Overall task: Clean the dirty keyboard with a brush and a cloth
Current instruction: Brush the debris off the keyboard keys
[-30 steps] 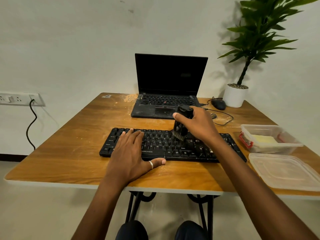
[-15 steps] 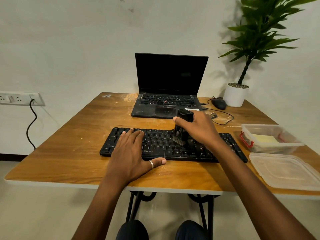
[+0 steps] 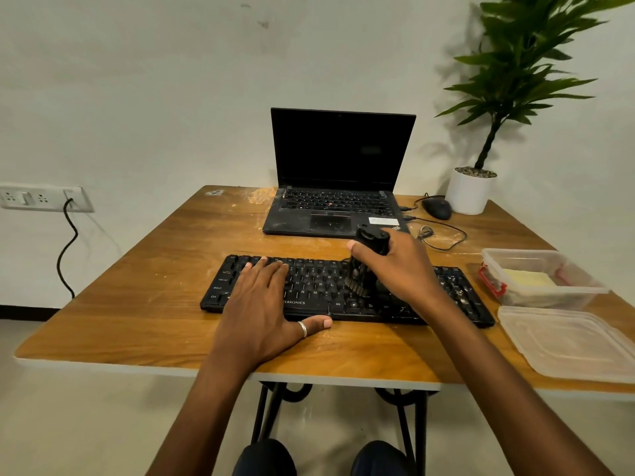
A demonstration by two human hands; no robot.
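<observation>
So the black keyboard (image 3: pixel 316 285) sat mid-desk (image 3: pixel 147 304), right in front of an open laptop (image 3: pixel 340 166). Left hand (image 3: pixel 261 307) lay flat on its left half, fingers (image 3: pixel 275 274) straight, thumb on the desk by the front edge. Right hand (image 3: pixel 405 269) had its fingers curled round a chunky black brush (image 3: pixel 371 240), held upright with the bristles down on the keys a bit right of centre. What looked like a yellow cloth (image 3: pixel 527 278) was in a clear tub (image 3: pixel 515 251) off to the right, with the lid (image 3: pixel 567 341) lying beside it.
</observation>
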